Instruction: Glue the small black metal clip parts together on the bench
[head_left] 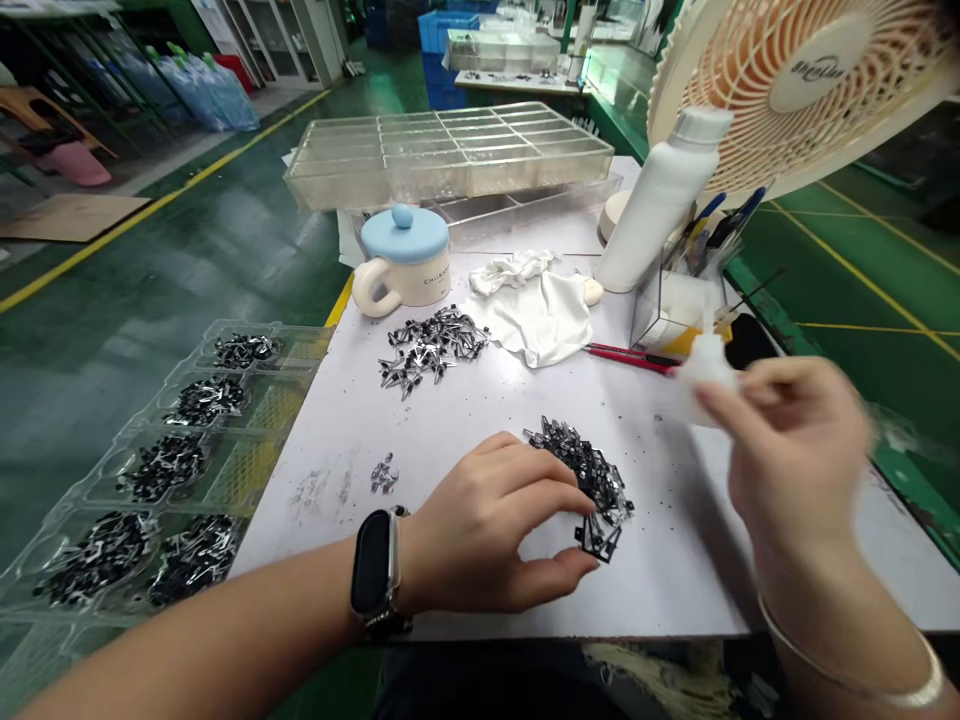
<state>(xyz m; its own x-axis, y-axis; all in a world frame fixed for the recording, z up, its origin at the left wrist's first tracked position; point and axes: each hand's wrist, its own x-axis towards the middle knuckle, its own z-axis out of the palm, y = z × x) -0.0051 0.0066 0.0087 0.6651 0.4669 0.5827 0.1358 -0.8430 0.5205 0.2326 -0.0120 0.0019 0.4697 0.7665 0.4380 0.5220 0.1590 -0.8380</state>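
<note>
My left hand [502, 530], with a black watch on the wrist, rests on the white tabletop [457, 425]. Its thumb and forefinger curve around a few small black-and-silver metal parts [598, 535] at the near end of a dark heap [585, 465]. On the right, my right hand [787, 440], slightly blurred, is raised and closed around a small translucent squeeze bottle [705, 375] with its nozzle up. Another pile of silver-and-black parts [431, 345] lies farther back, and a few tiny pieces [384, 473] sit left of my left hand.
A clear compartment tray [281, 400] of parts stands at the left. Toward the back are a blue-lidded mug [420, 270], white cloth [536, 320], stacked clear trays [450, 150], white bottle [660, 200], red knife [626, 358], tool holder [667, 310] and fan [795, 90].
</note>
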